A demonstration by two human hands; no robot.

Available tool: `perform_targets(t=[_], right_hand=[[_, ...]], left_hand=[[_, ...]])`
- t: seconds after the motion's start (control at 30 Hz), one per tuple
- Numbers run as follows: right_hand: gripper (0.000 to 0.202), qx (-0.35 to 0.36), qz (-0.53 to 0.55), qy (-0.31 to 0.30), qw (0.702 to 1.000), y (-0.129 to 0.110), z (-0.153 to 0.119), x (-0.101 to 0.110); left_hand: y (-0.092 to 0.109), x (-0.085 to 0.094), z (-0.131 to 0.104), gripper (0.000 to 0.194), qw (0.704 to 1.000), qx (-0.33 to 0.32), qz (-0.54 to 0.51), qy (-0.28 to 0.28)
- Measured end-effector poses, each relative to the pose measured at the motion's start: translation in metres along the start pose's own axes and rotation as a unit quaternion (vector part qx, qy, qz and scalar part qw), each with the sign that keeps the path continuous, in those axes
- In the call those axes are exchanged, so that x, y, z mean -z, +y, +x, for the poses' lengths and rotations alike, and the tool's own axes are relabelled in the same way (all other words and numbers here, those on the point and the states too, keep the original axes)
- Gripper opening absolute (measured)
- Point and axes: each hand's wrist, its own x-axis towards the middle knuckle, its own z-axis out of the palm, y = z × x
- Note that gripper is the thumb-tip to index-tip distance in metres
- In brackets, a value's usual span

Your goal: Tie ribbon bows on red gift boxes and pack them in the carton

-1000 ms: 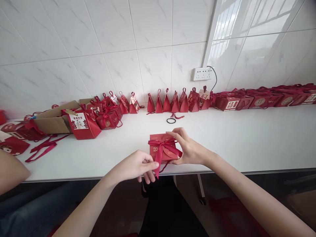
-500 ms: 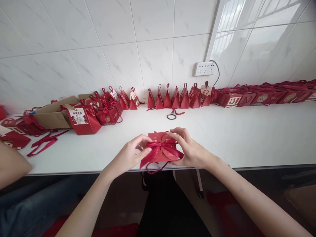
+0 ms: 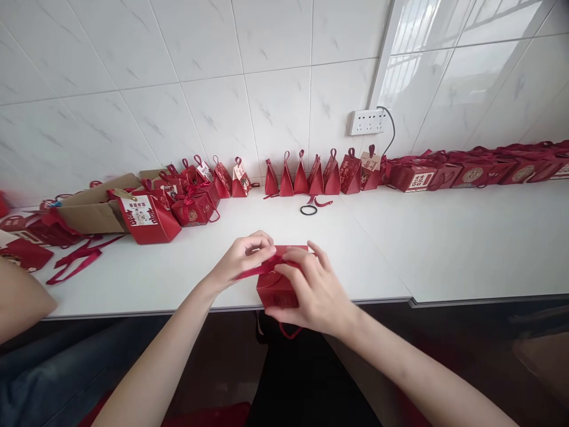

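A red gift box [image 3: 276, 292] is at the table's front edge, tilted so that its front side shows. My left hand [image 3: 244, 256] pinches the dark pink ribbon [image 3: 252, 272] at the box's upper left. Across the top and right side lies my right hand [image 3: 311, 284], its thumb under the front and its fingers over the top, gripping the box. The fingers hide most of the bow. A twisted red cord [image 3: 290, 333] hangs below the box, past the table edge.
Small red peaked boxes [image 3: 287, 180] line the wall. More red boxes [image 3: 471, 173] stand at the right. At the left are a cardboard box [image 3: 95, 210], a red box with a white label [image 3: 153, 219] and loose ribbon [image 3: 77, 261]. A person's arm [image 3: 24, 290] rests at the left edge.
The box has tilted, showing its front side. My right hand has moved left over its top, covering the bow. My left hand has shifted slightly up and left with the ribbon.
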Motion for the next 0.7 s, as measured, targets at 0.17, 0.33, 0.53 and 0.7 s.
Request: perform_targets(t=[0.17, 0.33, 0.53, 0.7], right_hand=[[0.017, -0.086, -0.064, 0.106, 0.989, -0.024, 0.011, -0.023], [0.009, -0.152, -0.127, 0.099, 0.975, -0.033, 0.025, -0.028], [0.016, -0.125, -0.124, 0.077, 0.981, -0.025, 0.024, -0.030], [0.017, -0.081, 0.005, 0.062, 0.995, -0.005, 0.022, -0.021]], left_hand=[[-0.002, 0.001, 0.002, 0.029, 0.995, 0.057, -0.079, -0.018], [-0.007, -0.001, 0.002, 0.029, 0.986, 0.101, -0.135, -0.016], [-0.006, 0.001, 0.005, 0.029, 0.978, 0.120, -0.169, -0.017], [-0.009, 0.005, 0.009, 0.030, 0.971, 0.141, -0.189, -0.030]])
